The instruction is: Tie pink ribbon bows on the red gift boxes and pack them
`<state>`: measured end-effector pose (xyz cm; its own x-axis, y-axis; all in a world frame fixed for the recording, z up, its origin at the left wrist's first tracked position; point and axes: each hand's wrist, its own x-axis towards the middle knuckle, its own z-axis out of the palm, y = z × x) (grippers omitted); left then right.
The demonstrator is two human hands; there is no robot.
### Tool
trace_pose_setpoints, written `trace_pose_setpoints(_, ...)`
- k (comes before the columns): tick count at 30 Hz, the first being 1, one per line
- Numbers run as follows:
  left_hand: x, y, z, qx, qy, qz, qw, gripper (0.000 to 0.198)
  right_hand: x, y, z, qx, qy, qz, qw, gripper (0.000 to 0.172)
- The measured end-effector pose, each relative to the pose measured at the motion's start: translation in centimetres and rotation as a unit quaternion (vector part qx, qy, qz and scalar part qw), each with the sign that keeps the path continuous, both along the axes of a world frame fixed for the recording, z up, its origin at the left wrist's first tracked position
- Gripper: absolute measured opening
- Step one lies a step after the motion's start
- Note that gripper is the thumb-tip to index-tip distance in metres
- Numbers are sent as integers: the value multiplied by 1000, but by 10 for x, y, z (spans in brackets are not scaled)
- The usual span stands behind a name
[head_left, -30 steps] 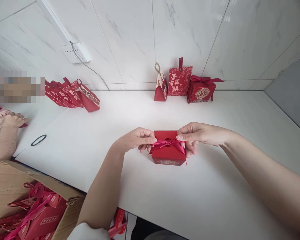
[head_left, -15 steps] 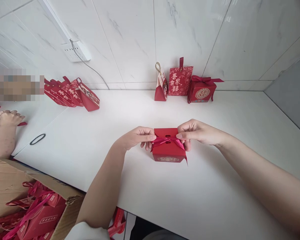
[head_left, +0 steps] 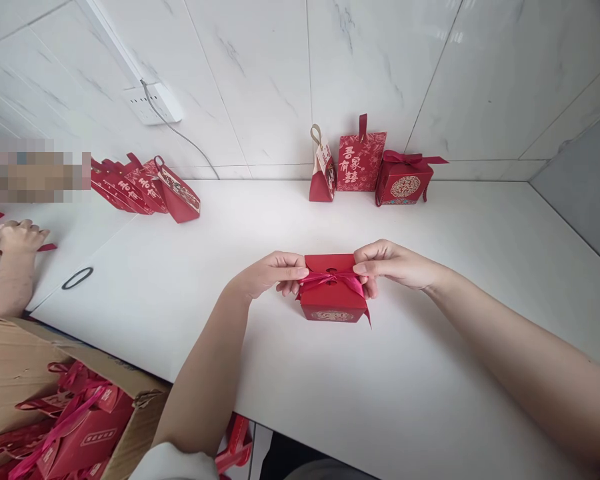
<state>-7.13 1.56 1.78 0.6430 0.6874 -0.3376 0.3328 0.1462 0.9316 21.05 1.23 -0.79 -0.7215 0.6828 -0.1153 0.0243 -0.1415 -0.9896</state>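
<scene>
A small red gift box (head_left: pixel 331 305) stands on the white table (head_left: pixel 360 393) in front of me. A pink-red ribbon (head_left: pixel 330 280) crosses its top. My left hand (head_left: pixel 275 273) pinches the ribbon's left end at the box's left edge. At the right edge, my right hand (head_left: pixel 387 265) pinches the other end, fingers closed. A loose ribbon tail hangs down at the box's front right corner.
Three finished red gift boxes (head_left: pixel 363 163) stand against the tiled wall. A row of flat red bags (head_left: pixel 145 190) leans at the back left. A cardboard carton (head_left: pixel 55 413) of red boxes sits at lower left. Another person's hands (head_left: pixel 10 243) work at far left beside a black ring (head_left: pixel 77 278).
Both hands and the box have shifted slightly away from me and left, still pulling the ribbon ends sideways. The ribbon lies flatter across the top.
</scene>
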Motion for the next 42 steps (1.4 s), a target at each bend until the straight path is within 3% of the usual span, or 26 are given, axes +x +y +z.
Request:
trace_pose_setpoints(7, 2, 1, -5, -7, -6, 23, 1000, 30, 11, 5, 3, -16, -6, 25, 1000, 42)
trace_pose_setpoints(13, 3, -3, 6, 36, 24, -13, 999, 37, 9, 1, 13, 2, -40, 49, 998, 47)
trace_pose_setpoints(18, 4, -10, 17, 96, 52, 58, 992, 29, 10, -3, 22, 1, -30, 25, 999, 36)
trace_pose_setpoints(22, 4, -9, 16, 128, 32, 129, 983, 28, 14, -1, 24, 15, -25, -24, 999, 35)
trace_pose_setpoints(26, 15, -8, 8, 262, 5, 199, 944, 25, 13, 0, 26, 19, -44, -67, 997, 36)
trace_pose_setpoints(30, 33, -22, 6, 400, 29, 173, 900, 16, 6, -4, 30, 24, -111, -111, 987, 50)
trace_pose_setpoints(35, 46, -36, 8, 395, 59, 133, 907, 15, 1, -8, 33, 38, -161, -92, 982, 61)
trace_pose_setpoints(42, 46, -29, -1, 319, 57, 120, 938, 15, 11, -3, 35, 64, -207, -111, 970, 55)
